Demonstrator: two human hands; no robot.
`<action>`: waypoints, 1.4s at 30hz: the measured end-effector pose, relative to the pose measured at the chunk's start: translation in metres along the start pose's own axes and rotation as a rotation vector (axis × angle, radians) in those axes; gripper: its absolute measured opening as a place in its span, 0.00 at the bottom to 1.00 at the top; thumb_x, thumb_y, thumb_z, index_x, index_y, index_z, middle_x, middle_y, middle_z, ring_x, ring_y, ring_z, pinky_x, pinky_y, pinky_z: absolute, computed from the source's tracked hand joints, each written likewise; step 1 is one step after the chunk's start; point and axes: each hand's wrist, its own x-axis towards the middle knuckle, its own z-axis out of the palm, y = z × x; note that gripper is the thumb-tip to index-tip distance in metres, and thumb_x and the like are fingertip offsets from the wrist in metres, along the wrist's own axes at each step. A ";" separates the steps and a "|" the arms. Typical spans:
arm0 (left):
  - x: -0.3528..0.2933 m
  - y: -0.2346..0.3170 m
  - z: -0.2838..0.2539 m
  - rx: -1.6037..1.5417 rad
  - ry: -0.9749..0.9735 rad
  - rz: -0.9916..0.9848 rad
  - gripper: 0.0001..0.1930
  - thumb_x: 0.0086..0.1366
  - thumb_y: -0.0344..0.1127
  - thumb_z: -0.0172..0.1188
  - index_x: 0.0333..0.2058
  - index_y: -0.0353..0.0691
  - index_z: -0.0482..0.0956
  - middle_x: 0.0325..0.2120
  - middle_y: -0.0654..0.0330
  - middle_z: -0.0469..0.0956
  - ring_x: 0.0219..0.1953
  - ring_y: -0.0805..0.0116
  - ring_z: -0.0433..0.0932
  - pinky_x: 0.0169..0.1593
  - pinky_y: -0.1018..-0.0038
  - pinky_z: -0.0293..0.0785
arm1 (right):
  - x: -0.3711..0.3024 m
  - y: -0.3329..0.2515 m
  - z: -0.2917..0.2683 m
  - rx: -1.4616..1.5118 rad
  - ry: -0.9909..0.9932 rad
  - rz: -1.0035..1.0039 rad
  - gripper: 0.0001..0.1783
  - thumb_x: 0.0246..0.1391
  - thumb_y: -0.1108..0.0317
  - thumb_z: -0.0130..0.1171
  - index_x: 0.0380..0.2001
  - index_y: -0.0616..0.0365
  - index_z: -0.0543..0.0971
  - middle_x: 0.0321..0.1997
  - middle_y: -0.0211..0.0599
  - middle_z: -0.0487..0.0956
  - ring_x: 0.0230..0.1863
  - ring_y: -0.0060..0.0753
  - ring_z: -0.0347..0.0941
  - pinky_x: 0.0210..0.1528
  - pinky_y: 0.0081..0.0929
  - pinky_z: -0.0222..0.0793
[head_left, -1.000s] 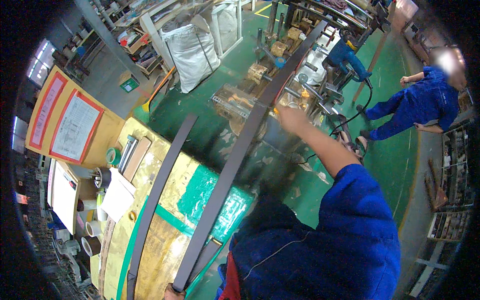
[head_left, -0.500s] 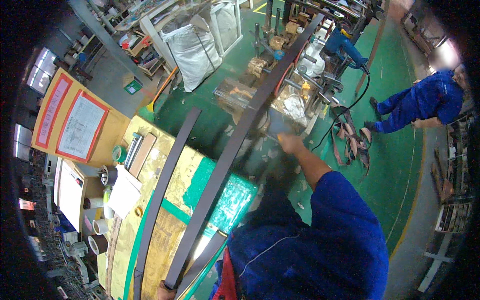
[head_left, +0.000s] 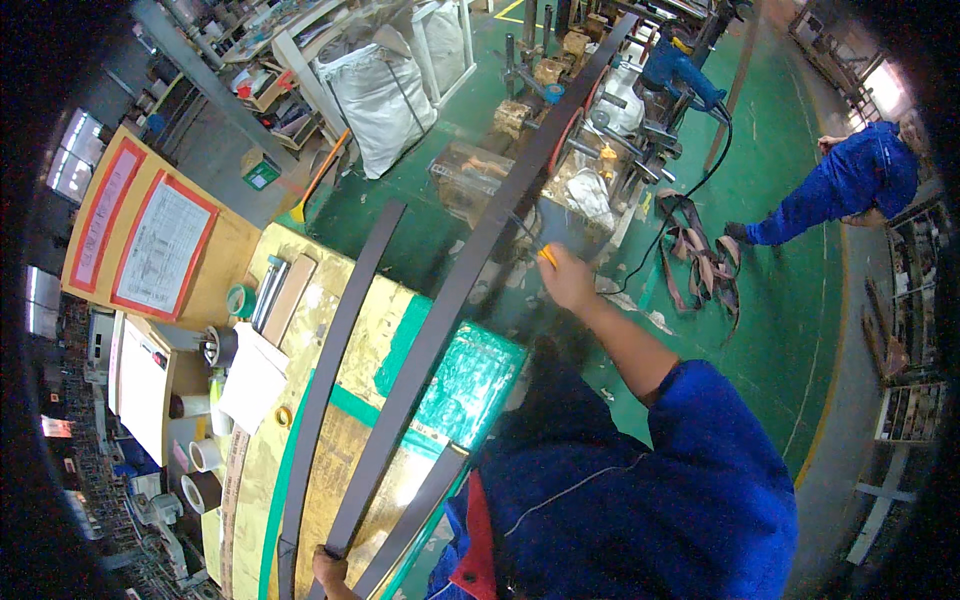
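Observation:
A long dark grey strip [head_left: 457, 285] runs from the low end of the bench up to the machine at the back. My left hand [head_left: 330, 570] is closed around its near end at the lower edge. My right hand [head_left: 572, 280] grips a hand tool with an orange handle [head_left: 548, 255], beside the strip's right edge. The tool's thin dark blade points up and left to the strip; whether it touches cannot be made out. A second grey strip [head_left: 333, 385] lies on the yellow bench [head_left: 345, 275] to the left, and a third [head_left: 415, 525] lies to the right.
The machine [head_left: 620, 110] at the back carries clamps and a blue power tool [head_left: 670, 75] with a black cord. Belts [head_left: 690, 255] lie heaped on the green floor. A white sack [head_left: 375, 110] stands at the back left. A person in blue [head_left: 840, 190] bends at the right.
My right hand has moved slightly left and up with the tool, now less blurred. My left hand shows more and sits a little higher. The person at the right has bent forward.

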 end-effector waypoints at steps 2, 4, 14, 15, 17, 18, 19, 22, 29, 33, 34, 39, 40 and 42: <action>0.004 0.015 0.005 0.050 -0.048 -0.108 0.17 0.48 0.34 0.70 0.37 0.38 0.76 0.34 0.45 0.82 0.42 0.37 0.82 0.46 0.49 0.78 | 0.005 -0.023 -0.004 -0.043 0.013 -0.051 0.17 0.64 0.53 0.57 0.45 0.54 0.75 0.40 0.52 0.83 0.40 0.64 0.80 0.41 0.56 0.75; 0.000 0.045 -0.003 0.025 -0.072 0.001 0.21 0.47 0.36 0.72 0.41 0.39 0.77 0.37 0.46 0.84 0.44 0.41 0.82 0.49 0.51 0.79 | 0.003 -0.038 -0.004 -0.059 0.047 -0.133 0.16 0.64 0.54 0.58 0.44 0.55 0.75 0.39 0.51 0.83 0.40 0.63 0.80 0.40 0.56 0.76; 0.026 0.409 -0.096 -0.309 -0.123 0.509 0.34 0.49 0.54 0.74 0.49 0.38 0.78 0.43 0.41 0.84 0.46 0.41 0.83 0.49 0.53 0.80 | -0.018 -0.075 -0.009 -0.309 -0.180 -0.182 0.13 0.62 0.60 0.56 0.44 0.55 0.75 0.40 0.50 0.84 0.39 0.59 0.82 0.41 0.55 0.78; 0.024 0.419 -0.102 -0.313 -0.133 0.478 0.32 0.49 0.52 0.75 0.48 0.38 0.78 0.42 0.41 0.84 0.45 0.41 0.83 0.48 0.53 0.80 | -0.019 -0.081 -0.011 -0.319 -0.179 -0.207 0.12 0.62 0.61 0.56 0.44 0.56 0.75 0.39 0.51 0.84 0.39 0.59 0.82 0.41 0.54 0.78; 0.020 0.432 -0.107 -0.321 -0.120 0.443 0.30 0.49 0.49 0.75 0.46 0.38 0.77 0.39 0.42 0.84 0.43 0.41 0.84 0.47 0.51 0.80 | -0.021 -0.095 -0.015 -0.376 -0.223 -0.226 0.12 0.60 0.64 0.55 0.43 0.58 0.75 0.39 0.51 0.84 0.39 0.59 0.83 0.41 0.54 0.79; 0.015 0.430 -0.107 -0.296 -0.053 0.450 0.29 0.48 0.48 0.75 0.45 0.38 0.77 0.38 0.42 0.84 0.42 0.41 0.84 0.46 0.51 0.80 | -0.021 -0.103 -0.016 -0.417 -0.272 -0.213 0.11 0.59 0.66 0.55 0.43 0.59 0.76 0.39 0.52 0.85 0.39 0.58 0.83 0.41 0.53 0.79; 0.012 0.425 -0.107 -0.258 0.015 0.447 0.28 0.48 0.47 0.75 0.44 0.38 0.77 0.37 0.43 0.84 0.41 0.41 0.84 0.45 0.51 0.80 | -0.023 -0.112 -0.017 -0.454 -0.319 -0.198 0.11 0.58 0.68 0.55 0.42 0.60 0.76 0.39 0.53 0.85 0.40 0.58 0.84 0.41 0.53 0.79; 0.005 0.408 -0.103 -0.223 0.172 0.444 0.24 0.46 0.42 0.76 0.40 0.39 0.77 0.35 0.46 0.84 0.41 0.43 0.83 0.45 0.51 0.80 | -0.025 -0.143 -0.018 -0.449 -0.379 -0.152 0.11 0.58 0.69 0.54 0.41 0.63 0.76 0.39 0.55 0.85 0.41 0.60 0.83 0.43 0.56 0.78; -0.005 0.376 -0.085 -0.280 0.337 0.474 0.23 0.44 0.39 0.76 0.40 0.41 0.78 0.33 0.50 0.82 0.42 0.46 0.81 0.44 0.52 0.79 | -0.017 -0.168 -0.007 -0.556 -0.615 -0.174 0.14 0.54 0.68 0.56 0.41 0.64 0.81 0.45 0.55 0.85 0.48 0.59 0.82 0.49 0.51 0.78; -0.009 0.343 -0.094 -0.322 0.385 0.397 0.23 0.42 0.37 0.76 0.39 0.42 0.78 0.32 0.50 0.81 0.39 0.46 0.81 0.43 0.53 0.78 | -0.057 -0.108 0.006 -0.779 -0.869 -0.207 0.18 0.55 0.66 0.57 0.45 0.60 0.86 0.47 0.50 0.86 0.48 0.53 0.84 0.49 0.47 0.81; -0.006 0.330 -0.101 -0.320 0.389 0.361 0.23 0.42 0.36 0.75 0.39 0.42 0.78 0.31 0.50 0.81 0.39 0.46 0.81 0.43 0.53 0.78 | -0.082 -0.088 0.008 -0.835 -0.899 -0.078 0.18 0.56 0.64 0.57 0.48 0.58 0.85 0.49 0.50 0.86 0.49 0.51 0.84 0.51 0.49 0.80; 0.000 0.245 -0.148 -0.168 0.312 0.339 0.27 0.45 0.35 0.72 0.47 0.39 0.78 0.36 0.43 0.83 0.41 0.41 0.83 0.45 0.53 0.78 | -0.165 -0.014 -0.028 -0.613 -0.551 0.063 0.20 0.60 0.57 0.60 0.52 0.54 0.79 0.40 0.50 0.86 0.39 0.56 0.84 0.37 0.54 0.79; -0.001 0.234 -0.159 -0.185 0.206 0.350 0.28 0.46 0.36 0.73 0.48 0.38 0.79 0.37 0.40 0.82 0.41 0.40 0.82 0.46 0.54 0.78 | -0.170 -0.014 -0.026 -0.538 -0.447 -0.067 0.20 0.61 0.55 0.59 0.51 0.54 0.78 0.37 0.49 0.85 0.35 0.56 0.84 0.33 0.54 0.78; -0.006 0.231 -0.176 -0.432 0.148 0.504 0.23 0.50 0.38 0.73 0.44 0.35 0.81 0.33 0.38 0.81 0.37 0.39 0.82 0.41 0.55 0.77 | -0.179 -0.033 0.002 -0.422 -0.334 -0.279 0.16 0.61 0.54 0.59 0.44 0.53 0.78 0.35 0.48 0.84 0.33 0.53 0.83 0.34 0.53 0.77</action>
